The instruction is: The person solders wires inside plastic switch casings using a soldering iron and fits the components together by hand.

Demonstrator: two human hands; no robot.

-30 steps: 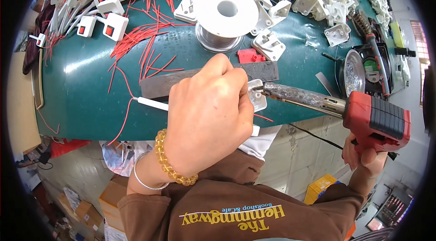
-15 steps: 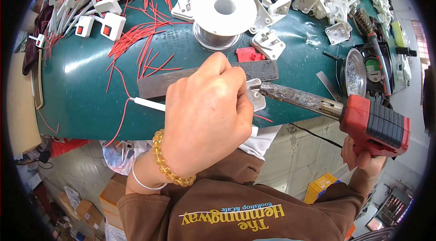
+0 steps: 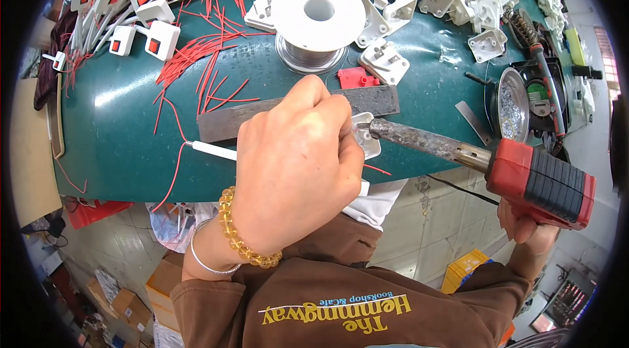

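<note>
My left hand [image 3: 298, 158], with fingers closed, rests over the front part of the table. Whatever its fingertips pinch is hidden beneath the hand. Beside them a small white plastic plug housing [image 3: 368, 141] shows, and the tip of a soldering iron [image 3: 429, 138] reaches into it. My right hand [image 3: 524, 223] grips the iron's red and black pistol handle from below. A white cable [image 3: 213, 150] with red wire at its bared end runs under my left hand. Behind lies a dark flat metal bar [image 3: 229, 122], partly covered by the hand.
A spool of solder wire [image 3: 314, 53] stands beyond the bar, near a red plastic piece [image 3: 357, 78]. Cut red wires [image 3: 190, 59] and white switches [image 3: 160, 38] lie at left. White housings [image 3: 458, 0] heap at back right, with a metal bowl [image 3: 512, 109] at right.
The soldering iron's handle has dipped slightly down and right with my right hand. Its tip stays at the housing, and my left hand keeps its place.
</note>
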